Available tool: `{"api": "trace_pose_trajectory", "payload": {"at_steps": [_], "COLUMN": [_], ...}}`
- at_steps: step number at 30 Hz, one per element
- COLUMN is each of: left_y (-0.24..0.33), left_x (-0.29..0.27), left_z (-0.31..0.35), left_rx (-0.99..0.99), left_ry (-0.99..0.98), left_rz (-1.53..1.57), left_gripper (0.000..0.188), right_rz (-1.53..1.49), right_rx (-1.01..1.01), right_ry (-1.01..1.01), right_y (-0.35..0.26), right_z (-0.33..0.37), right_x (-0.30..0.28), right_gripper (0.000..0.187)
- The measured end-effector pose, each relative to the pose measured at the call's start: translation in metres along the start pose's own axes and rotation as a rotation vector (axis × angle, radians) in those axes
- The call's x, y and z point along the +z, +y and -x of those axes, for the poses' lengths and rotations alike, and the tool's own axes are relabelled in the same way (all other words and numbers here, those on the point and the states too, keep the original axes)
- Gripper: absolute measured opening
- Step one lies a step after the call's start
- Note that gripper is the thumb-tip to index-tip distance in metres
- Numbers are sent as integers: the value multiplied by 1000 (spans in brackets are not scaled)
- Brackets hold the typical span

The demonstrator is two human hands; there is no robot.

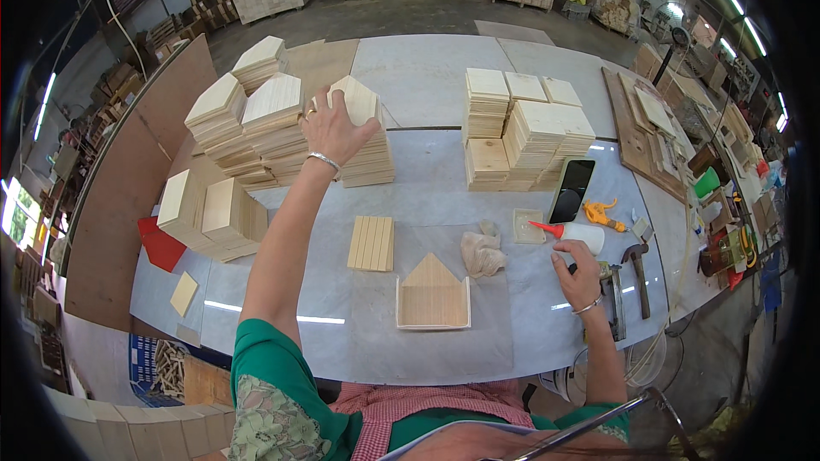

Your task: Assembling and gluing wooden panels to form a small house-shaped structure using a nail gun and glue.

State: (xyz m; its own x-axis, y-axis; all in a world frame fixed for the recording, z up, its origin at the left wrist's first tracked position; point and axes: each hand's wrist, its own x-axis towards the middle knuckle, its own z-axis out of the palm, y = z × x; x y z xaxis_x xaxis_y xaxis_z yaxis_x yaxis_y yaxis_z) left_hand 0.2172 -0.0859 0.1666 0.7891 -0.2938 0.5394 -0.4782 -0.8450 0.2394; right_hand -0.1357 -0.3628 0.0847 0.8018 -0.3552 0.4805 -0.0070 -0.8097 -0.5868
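My left hand (338, 130) is stretched out, fingers spread, over a tall stack of pointed, house-shaped wooden panels (357, 96); its fingertips rest on the upper panel. My right hand (578, 276) is half curled, thumb and fingers apart, just in front of a white squeeze bottle (582, 237) with a red nozzle; whether it touches the bottle I cannot tell. Between my arms lies a small wooden assembly (434, 300) with a pointed back, two sides and a front edge. Beyond it lie grooved wooden slats (371, 243) and a crumpled cloth (483, 253).
More pointed panel stacks (273, 102) and thick blocks (232, 213) stand left, beside a red piece (160, 242). Square panels (534, 124) are piled at the back right. A phone (571, 190), a clear dish (529, 226), an orange tool (604, 214) and a hammer (637, 277) lie right.
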Motion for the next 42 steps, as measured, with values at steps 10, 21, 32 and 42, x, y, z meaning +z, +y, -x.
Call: {"api": "trace_pose_trajectory", "payload": {"at_steps": [10,21,32,42], "left_y": [2,29,47,63], "left_x": [-44,-78,-84,-72], "left_z": [-7,119,174,219], "left_rx": [-174,-425,-511,-670], "left_ry": [116,-360,-517,-539], "left_rz": [733,2483,2588,2539], "left_gripper": [59,75,78,58], "right_rz": [-93,-354,-419,-704], "right_rx": [-112,-280,-290,202], "right_ry": [-13,-62,-125,-182], "right_y": [-41,-122,-156,-148], "right_z": [-25,-48,-32,-18], "right_x": [17,40,37,64], "right_gripper": [11,10,12,24]}}
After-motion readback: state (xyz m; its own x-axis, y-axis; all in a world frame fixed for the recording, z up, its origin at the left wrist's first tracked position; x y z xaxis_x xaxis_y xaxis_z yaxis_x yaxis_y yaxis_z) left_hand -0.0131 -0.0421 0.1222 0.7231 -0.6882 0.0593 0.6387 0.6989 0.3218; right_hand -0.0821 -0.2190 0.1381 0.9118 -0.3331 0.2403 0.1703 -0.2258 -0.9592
